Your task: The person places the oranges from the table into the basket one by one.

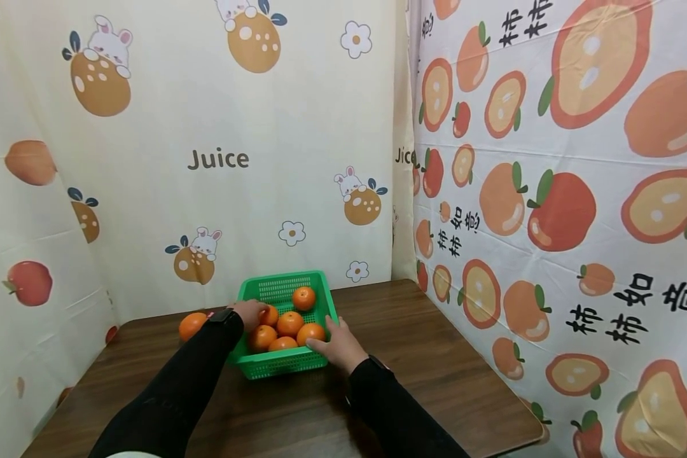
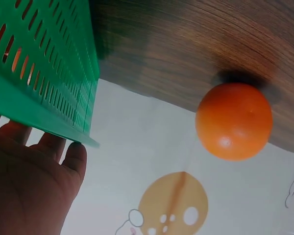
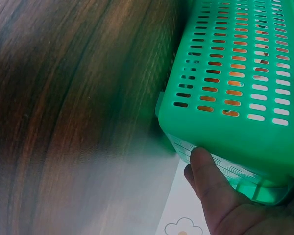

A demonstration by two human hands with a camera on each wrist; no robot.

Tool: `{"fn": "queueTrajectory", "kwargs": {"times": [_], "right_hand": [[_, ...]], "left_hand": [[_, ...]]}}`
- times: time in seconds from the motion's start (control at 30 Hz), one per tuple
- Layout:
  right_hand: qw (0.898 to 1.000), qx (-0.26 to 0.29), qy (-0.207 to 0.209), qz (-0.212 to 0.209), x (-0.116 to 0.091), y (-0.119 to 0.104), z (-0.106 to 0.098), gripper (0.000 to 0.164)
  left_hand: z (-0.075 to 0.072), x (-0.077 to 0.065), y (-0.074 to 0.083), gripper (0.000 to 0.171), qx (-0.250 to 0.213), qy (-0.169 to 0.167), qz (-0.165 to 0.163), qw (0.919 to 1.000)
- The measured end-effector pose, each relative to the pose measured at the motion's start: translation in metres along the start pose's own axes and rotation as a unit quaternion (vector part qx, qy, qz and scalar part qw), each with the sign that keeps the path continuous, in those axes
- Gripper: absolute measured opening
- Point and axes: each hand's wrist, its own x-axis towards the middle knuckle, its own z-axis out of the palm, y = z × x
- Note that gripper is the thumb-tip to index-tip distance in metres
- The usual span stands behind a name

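A green slotted plastic basket [image 1: 286, 366] with several oranges [image 1: 290, 324] in it stands on the table. Over its left rim reaches my left hand [image 1: 249, 313], its fingers at an orange [image 1: 270, 316] inside. In the left wrist view the basket rim hides the left fingertips, so I cannot tell whether they grip that orange. At the front right corner, my right hand [image 1: 343, 346] holds the basket by its rim. Fingers [image 3: 206, 169] lie against the outer wall in the right wrist view. One loose orange [image 2: 234, 121] sits outside the basket, left of it, by my left wrist.
The brown wooden table [image 1: 412, 356] carries the basket near its far edge. Behind it hangs a cream curtain [image 1: 298, 127] with printed fruit and rabbits. Another printed curtain [image 1: 549, 273] runs along the right side, and a pale one [image 1: 28, 222] along the left.
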Motion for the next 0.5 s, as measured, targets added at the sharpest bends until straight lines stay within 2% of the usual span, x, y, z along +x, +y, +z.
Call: {"fn": "queueTrajectory", "kwargs": {"times": [0.1,0.2,0.33,0.5], "right_hand": [[1.0,-0.003,0.0,-0.001,0.001,0.002,-0.001,0.093],[1.0,-0.005,0.001,-0.002,0.002,0.003,-0.003,0.093],[1.0,-0.006,0.003,-0.001,0.001,0.002,-0.006,0.092],[1.0,-0.005,0.001,0.002,0.0,0.002,-0.005,0.092]], "left_hand": [[0.0,0.002,-0.003,0.044,-0.01,0.008,0.0,0.9999],[-0.006,-0.002,-0.004,0.041,-0.013,0.029,0.015,0.9994],[-0.015,-0.015,-0.01,0.037,-0.007,0.079,0.024,0.9966],[-0.016,-0.027,-0.039,0.043,0.014,0.128,-0.004,0.9917]]}}
